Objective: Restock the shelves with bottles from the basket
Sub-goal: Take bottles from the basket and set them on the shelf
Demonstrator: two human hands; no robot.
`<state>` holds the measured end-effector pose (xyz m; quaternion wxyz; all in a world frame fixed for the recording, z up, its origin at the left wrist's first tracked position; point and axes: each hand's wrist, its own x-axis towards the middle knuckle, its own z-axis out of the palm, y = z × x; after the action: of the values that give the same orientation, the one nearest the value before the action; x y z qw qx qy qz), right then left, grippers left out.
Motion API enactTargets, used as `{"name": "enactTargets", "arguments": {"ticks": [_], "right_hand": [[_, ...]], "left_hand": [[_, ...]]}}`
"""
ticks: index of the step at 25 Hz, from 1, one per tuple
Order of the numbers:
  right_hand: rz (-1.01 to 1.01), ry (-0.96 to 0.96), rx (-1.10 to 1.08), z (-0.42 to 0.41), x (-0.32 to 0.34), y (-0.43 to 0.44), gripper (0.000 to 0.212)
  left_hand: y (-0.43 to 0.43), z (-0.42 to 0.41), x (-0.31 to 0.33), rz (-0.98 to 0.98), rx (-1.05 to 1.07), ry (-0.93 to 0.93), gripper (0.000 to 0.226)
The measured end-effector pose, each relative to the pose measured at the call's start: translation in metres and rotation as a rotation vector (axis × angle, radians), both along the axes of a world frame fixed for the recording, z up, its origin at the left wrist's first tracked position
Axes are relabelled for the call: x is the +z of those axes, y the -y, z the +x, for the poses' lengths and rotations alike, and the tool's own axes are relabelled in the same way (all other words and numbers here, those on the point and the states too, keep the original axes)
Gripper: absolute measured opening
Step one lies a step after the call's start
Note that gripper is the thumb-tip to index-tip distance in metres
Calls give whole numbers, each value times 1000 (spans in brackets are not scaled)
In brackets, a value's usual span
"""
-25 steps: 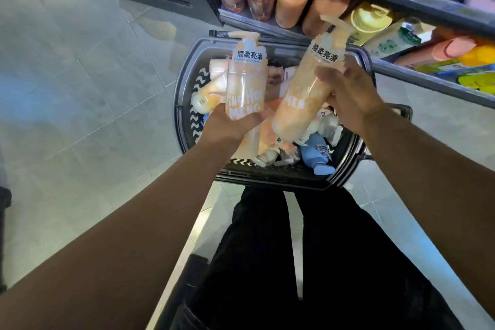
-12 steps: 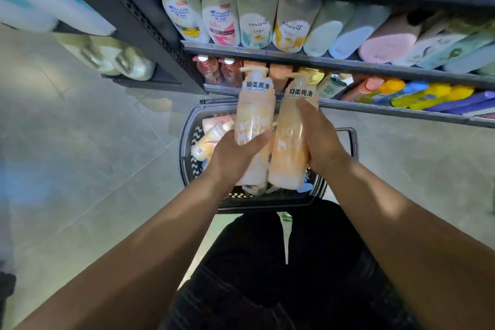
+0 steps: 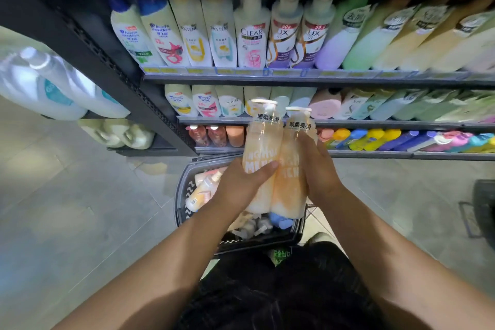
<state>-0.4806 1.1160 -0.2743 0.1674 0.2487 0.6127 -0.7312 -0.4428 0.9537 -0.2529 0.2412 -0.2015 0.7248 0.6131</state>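
Each hand's grip is wrapped around one orange pump bottle: left hand [image 3: 242,185], left bottle [image 3: 261,147]; right hand [image 3: 320,171], right bottle [image 3: 292,169]. Both bottles are upright, touching, above the basket [image 3: 184,187]. Advice: carry them toward the shelves [image 3: 294,78] at 12 o'clock, seating one before releasing.

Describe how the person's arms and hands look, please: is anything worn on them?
Both forearms are bare, with no sleeves in view. The left hand and right hand wear no gloves. No watch, ring or bracelet shows. Short, unpainted nails show on the left fingers.
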Motion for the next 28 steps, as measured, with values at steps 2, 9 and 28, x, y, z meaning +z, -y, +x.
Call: {"name": "enactTargets", "arguments": {"ticks": [2, 9, 28], "right_hand": [[1, -21, -15, 1, 14, -12, 61], [93, -142, -11, 0, 56, -86, 66], [-100, -385, 14, 11, 224, -278, 46]], "left_hand": [[-12, 0, 17, -21, -10, -49, 25], [-85, 7, 76, -31, 20, -155, 37], [-283, 15, 193, 120, 75, -437, 55]]}}
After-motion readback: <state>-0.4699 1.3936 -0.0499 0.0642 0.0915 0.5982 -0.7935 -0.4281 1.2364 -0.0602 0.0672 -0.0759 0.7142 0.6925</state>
